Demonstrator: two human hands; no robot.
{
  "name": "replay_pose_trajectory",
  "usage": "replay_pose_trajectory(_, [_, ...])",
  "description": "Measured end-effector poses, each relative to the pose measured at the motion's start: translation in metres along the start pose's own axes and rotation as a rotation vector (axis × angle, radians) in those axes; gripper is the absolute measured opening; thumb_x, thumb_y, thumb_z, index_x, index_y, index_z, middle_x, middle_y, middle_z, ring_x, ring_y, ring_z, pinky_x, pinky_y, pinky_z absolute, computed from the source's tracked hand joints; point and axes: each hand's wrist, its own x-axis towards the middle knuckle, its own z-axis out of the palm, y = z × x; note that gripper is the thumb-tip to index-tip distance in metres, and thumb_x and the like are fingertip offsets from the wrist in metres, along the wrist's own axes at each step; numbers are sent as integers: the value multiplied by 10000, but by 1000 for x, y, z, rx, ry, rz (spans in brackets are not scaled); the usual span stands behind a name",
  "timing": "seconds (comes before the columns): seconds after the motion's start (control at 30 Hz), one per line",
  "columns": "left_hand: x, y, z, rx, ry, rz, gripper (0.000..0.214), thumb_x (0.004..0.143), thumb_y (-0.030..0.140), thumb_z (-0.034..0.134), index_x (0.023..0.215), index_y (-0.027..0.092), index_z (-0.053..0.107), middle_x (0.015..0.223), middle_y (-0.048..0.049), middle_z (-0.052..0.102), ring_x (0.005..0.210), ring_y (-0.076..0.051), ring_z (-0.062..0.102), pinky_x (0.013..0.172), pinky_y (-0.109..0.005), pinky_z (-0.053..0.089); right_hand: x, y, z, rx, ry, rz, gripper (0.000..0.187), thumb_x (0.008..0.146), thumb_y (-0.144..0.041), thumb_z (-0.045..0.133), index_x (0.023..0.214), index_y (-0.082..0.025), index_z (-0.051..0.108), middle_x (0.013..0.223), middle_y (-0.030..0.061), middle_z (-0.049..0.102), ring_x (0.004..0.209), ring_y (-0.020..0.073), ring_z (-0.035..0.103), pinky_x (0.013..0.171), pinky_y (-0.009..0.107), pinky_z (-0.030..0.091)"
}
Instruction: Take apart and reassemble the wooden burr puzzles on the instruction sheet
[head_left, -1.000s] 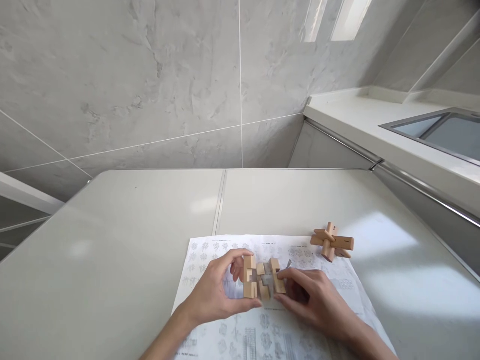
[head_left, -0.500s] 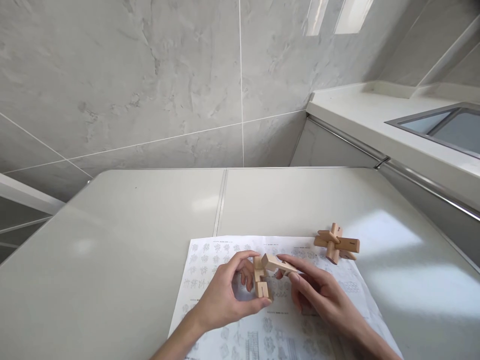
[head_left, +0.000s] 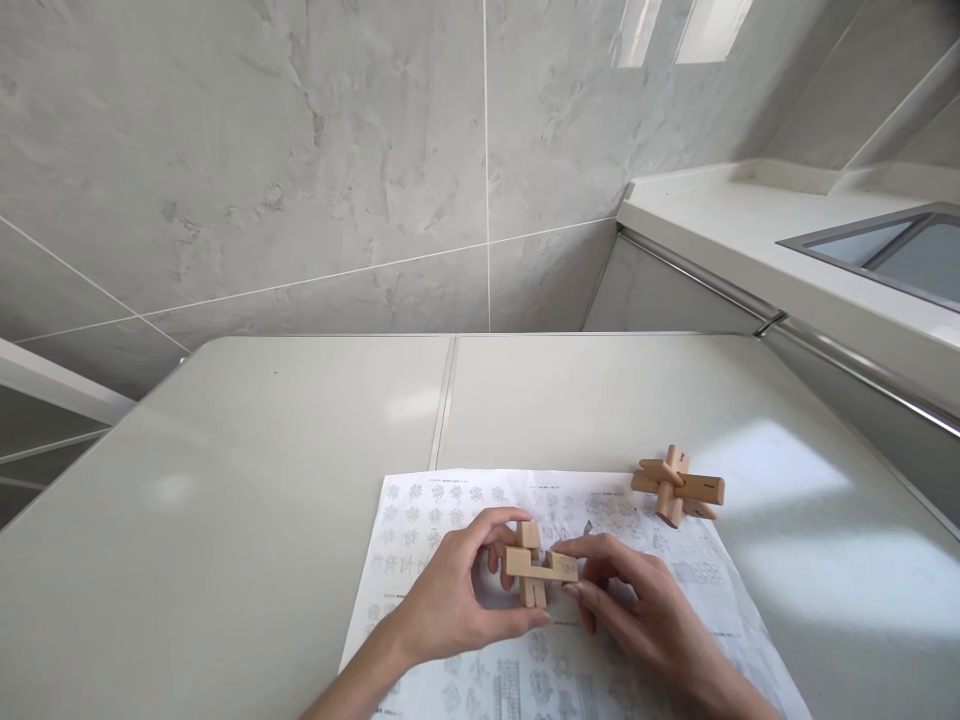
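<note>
Recommended: hold notched wooden block (head_left: 533, 593) steady in left hand (head_left: 450, 590); keep notched crossbar (head_left: 543, 573) square to it; check notch alignment; use light pressure, no forcing. Left fingers: spread in wide curve, block gripped end to end between thumb and index finger. Right hand (head_left: 637, 600): fingers nearly together, pinching crossbar's right end. Crossbar lies across block, between both sets of fingers. Printed sheet (head_left: 555, 650) beneath fingers; interlocked wooden cross (head_left: 670, 490) beyond right fingers.
</note>
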Motion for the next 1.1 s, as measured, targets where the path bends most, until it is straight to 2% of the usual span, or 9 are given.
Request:
replay_pose_trajectory(0.2, [-1,0,0,-14,-39,-4,749,793,333,950,1434,325,564,1142,-36,792,1011,-260,709,984,-439,508,-2,2,2,-4,-12,-13,226,1046,-217,565,1208,-256,718,641,-42,724,536,176,687,556,263,533])
replay_pose_trajectory(0.6, [0,5,-2,-54,-98,41,686,785,307,964,1369,322,604,1061,0,720,871,-191,627,836,-351,514,-1,1,3,-91,-2,-21,238,1057,-208,504,1188,-261,695,626,-54,699,533,170,662,551,253,517])
replay_pose_trajectory(0.7, [0,4,-3,-79,-102,56,678,789,286,964,1364,327,608,1057,12,706,858,-174,621,842,-336,518,-2,1,4,-114,2,-35,233,1057,-201,501,1184,-265,685,617,-65,692,526,166,655,556,250,520])
replay_pose_trajectory(0.93, [1,4,-4,-94,-106,60,697,745,336,1005,1336,311,636,1138,-20,722,924,-209,655,871,-355,530,-2,0,6,-185,55,-107,210,1074,-208,513,1191,-265,678,615,-70,690,511,161,655,551,245,524])
replay_pose_trajectory(1.1, [1,4,-5,-93,-99,59,689,737,376,1009,1319,304,648,1151,-32,718,905,-204,643,858,-354,535,-3,-1,6,-181,48,-92,197,1089,-227,509,1193,-263,672,609,-67,679,508,164,647,540,249,512])
